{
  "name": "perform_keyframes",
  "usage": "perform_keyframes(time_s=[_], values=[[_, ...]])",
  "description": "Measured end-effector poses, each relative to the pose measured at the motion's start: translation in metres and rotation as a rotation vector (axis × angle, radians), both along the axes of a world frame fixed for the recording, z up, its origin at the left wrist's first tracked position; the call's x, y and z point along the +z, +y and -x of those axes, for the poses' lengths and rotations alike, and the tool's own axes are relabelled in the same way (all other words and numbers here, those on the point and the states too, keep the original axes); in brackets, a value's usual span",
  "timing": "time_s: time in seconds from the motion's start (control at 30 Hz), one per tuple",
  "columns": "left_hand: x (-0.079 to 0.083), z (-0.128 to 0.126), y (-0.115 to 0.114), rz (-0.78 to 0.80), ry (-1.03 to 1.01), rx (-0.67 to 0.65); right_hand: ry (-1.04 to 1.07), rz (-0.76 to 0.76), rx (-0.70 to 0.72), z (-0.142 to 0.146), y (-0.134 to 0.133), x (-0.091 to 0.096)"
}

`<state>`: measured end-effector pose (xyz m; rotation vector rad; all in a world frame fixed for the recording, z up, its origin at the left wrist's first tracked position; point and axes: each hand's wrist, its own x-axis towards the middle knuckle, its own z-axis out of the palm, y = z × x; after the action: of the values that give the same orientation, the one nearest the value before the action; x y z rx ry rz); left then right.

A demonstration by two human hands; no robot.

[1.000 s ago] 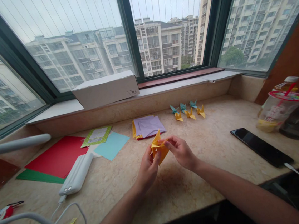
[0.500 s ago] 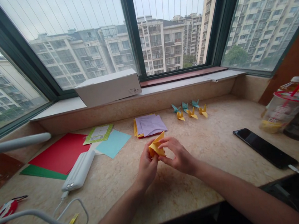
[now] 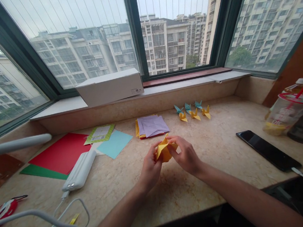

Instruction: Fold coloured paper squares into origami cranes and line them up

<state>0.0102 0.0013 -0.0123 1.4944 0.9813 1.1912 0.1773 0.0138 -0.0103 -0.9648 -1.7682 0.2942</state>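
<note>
One yellow folded paper (image 3: pixel 163 152) was held just above the counter (image 3: pixel 215 146), near its middle and in front of one stack of paper squares (image 3: pixel 153 125) topped with purple. It was gripped from both sides: the fingers of the left hand (image 3: pixel 150 169) were pinched on its left part, and the fingers of the right hand (image 3: pixel 187 157) were closed narrowly on its right edge and upper fold. One pointed flap was seen sticking up between the two hands.

Six small folded cranes were counted beyond the hands, set in two short rows: three teal cranes (image 3: pixel 187 107) behind and three yellow cranes (image 3: pixel 194 114) just in front of them.

To the left, four flat pieces were laid out: one red sheet (image 3: pixel 60 153), one green sheet (image 3: pixel 40 172) partly covered by it, one light blue sheet (image 3: pixel 115 144) and one green-bordered printed card (image 3: pixel 99 133). One white power bank (image 3: pixel 79 171) was placed beside them, with one white cable (image 3: pixel 63 220) looped near the counter's front edge.

One white box (image 3: pixel 110 87) was set on the window sill. To the right, one black phone (image 3: pixel 267 149) was laid flat with a cable plugged in, and one clear cup with a red lid (image 3: pixel 288 112) was stood near the wall.
</note>
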Motion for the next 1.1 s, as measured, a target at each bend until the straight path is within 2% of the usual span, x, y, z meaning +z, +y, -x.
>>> perform_keyframes(time_s=[0.33,0.47,0.6,0.73,0.87,0.97,1.1], values=[[-0.008,0.000,0.001,-0.068,0.085,0.012,-0.243,-0.059,-0.050,0.004,-0.006,0.001],[-0.012,0.001,0.002,-0.074,0.099,-0.001,-0.255,-0.063,-0.050,0.003,-0.006,-0.003],[-0.011,0.000,0.001,-0.078,0.053,-0.032,-0.223,-0.039,-0.069,0.002,-0.006,-0.007],[-0.008,0.000,0.000,-0.090,0.027,-0.084,-0.163,0.001,-0.099,0.003,-0.007,-0.003],[-0.004,-0.001,-0.001,-0.117,0.066,-0.068,-0.016,-0.003,-0.037,0.003,-0.006,0.004],[0.002,-0.001,-0.005,-0.085,0.052,-0.070,0.091,0.035,-0.003,0.002,-0.005,0.007],[0.010,-0.002,-0.010,-0.038,0.007,-0.104,0.135,0.104,-0.041,0.002,-0.004,0.006]])
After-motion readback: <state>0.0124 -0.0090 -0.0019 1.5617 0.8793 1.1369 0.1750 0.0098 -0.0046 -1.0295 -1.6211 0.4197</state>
